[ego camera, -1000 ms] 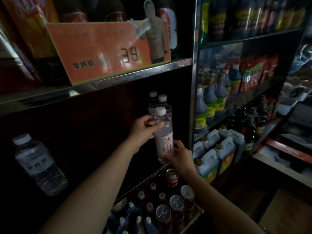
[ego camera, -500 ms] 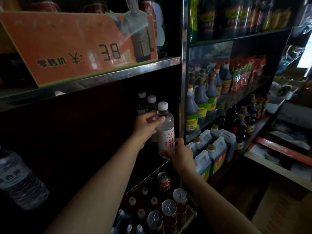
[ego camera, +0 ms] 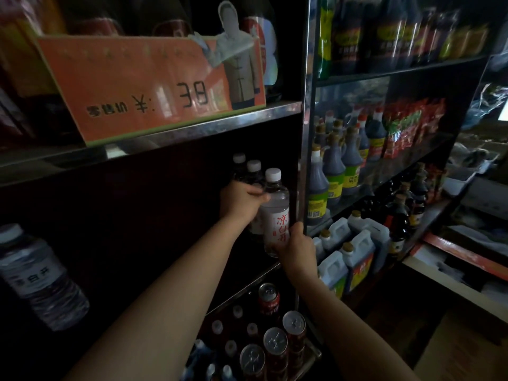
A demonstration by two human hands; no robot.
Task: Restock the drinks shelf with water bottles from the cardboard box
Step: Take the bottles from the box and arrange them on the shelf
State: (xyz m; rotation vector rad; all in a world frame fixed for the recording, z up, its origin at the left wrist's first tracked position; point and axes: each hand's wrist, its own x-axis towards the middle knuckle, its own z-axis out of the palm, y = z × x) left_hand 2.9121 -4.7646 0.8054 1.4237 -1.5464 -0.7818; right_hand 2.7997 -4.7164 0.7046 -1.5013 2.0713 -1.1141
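A person's left hand (ego camera: 242, 198) grips the shoulder of a clear water bottle (ego camera: 275, 213) with red lettering while the right hand (ego camera: 298, 247) curls around its base. The bottle stands upright, just beside the shelf's metal upright post (ego camera: 304, 149), in front of two white-capped bottles (ego camera: 248, 171). Red cans (ego camera: 275, 345) sit below the post.

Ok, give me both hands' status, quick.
Left hand: grips the upper part of the clear plastic water bottle with red lettering.
Right hand: holds the same bottle's base.
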